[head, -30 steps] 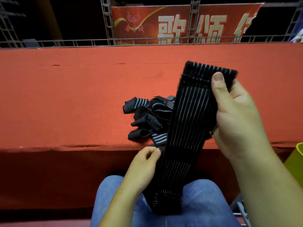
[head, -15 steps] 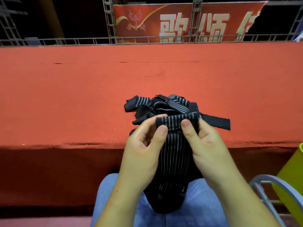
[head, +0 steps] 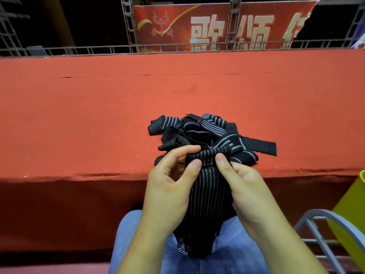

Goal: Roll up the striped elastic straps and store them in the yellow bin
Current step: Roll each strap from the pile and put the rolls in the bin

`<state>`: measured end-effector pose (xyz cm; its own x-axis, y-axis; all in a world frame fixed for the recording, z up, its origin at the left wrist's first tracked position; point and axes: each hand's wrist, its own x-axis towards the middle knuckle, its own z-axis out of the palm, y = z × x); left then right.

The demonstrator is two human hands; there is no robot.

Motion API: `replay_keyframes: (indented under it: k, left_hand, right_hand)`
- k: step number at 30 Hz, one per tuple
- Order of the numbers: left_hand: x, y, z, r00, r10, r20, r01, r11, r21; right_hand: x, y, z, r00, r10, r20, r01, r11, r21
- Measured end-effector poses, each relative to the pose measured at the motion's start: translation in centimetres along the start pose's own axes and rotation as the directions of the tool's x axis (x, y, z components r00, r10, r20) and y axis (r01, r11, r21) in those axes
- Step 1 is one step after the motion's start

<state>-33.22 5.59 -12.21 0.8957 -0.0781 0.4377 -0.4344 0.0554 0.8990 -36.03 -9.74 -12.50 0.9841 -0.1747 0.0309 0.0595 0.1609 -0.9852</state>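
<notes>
A black strap with thin grey stripes [head: 206, 196] hangs from both my hands down onto my lap. Its top end is folded over into a small roll. My left hand [head: 169, 186] pinches the left side of that roll with thumb and forefinger. On the right side, my right hand [head: 246, 186] pinches it with its thumb on the front. Behind them a tangled pile of striped straps [head: 189, 129] lies on the red stage surface [head: 98, 115], near its front edge. The yellow bin [head: 353, 212] shows at the right edge, only partly in view.
A grey metal chair frame [head: 320, 230] stands between my lap and the bin. My legs in blue jeans [head: 233, 258] fill the bottom centre. A metal truss rail [head: 177, 48] and a red banner [head: 217, 24] run along the back of the stage.
My right hand brought the strap's top end down from high up. Both hands now meet on it, and the end has been folded over and rolled a little tighter.
</notes>
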Motion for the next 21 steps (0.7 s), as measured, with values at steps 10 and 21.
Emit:
replay_keyframes:
  k: [10, 21]
  left_hand:
    - [0.01, 0.43, 0.40, 1.000, 0.018, -0.010, -0.018, 1.000, 0.017]
    - [0.02, 0.70, 0.28, 0.995, -0.050, 0.085, 0.057, 0.995, -0.081]
  right_hand:
    - [-0.36, -0.99, 0.74, 0.999, -0.031, 0.041, 0.030, 0.999, 0.014]
    - [-0.04, -1.07, -0.05, 0.992, -0.127, 0.010, 0.128, 0.987, -0.101]
